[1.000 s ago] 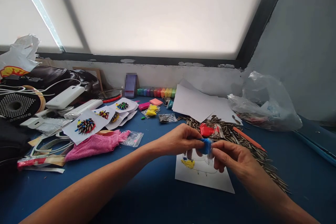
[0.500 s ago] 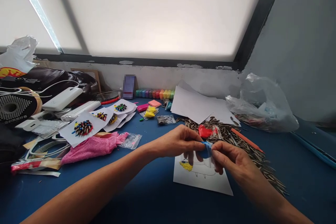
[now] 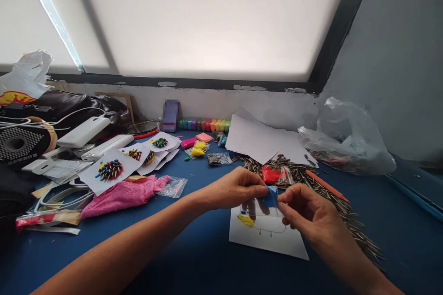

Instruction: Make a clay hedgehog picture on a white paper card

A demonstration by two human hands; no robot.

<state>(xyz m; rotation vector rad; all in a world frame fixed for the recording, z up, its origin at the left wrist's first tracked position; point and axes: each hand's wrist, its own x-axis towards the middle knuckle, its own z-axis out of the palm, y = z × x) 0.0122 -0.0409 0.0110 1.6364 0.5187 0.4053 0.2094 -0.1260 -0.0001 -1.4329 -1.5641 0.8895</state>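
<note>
Between the thumb and fingers of my left hand point(image 3: 244, 189) is a small clear plastic bag with blue clay point(image 3: 272, 195) in it. My right hand point(image 3: 308, 209) is at the bag's right edge, thumb and fingertips pinched together there. Below both hands lies a white sheet of paper point(image 3: 270, 244) with a pencil-line drawing of a rounded body and short legs. Yellow clay point(image 3: 245, 220) is spread on the drawing's left end. Just behind the hands, a bag of red clay point(image 3: 272, 174) rests on a heap of striped sunflower seeds point(image 3: 360, 235).
An orange stick-like tool point(image 3: 327, 185) lies on the seeds. Behind are blank paper sheets point(image 3: 254, 136), a plastic bag point(image 3: 353, 143) and a row of coloured clay point(image 3: 204, 124). Leftward are seed-decorated papers point(image 3: 109, 170), a pink cloth point(image 3: 121, 196), a white power bank point(image 3: 83, 132) and cables.
My right hand has shifted slightly right and down along the bag's edge, and more of the blue clay shows. My left hand keeps its hold in nearly the same place.
</note>
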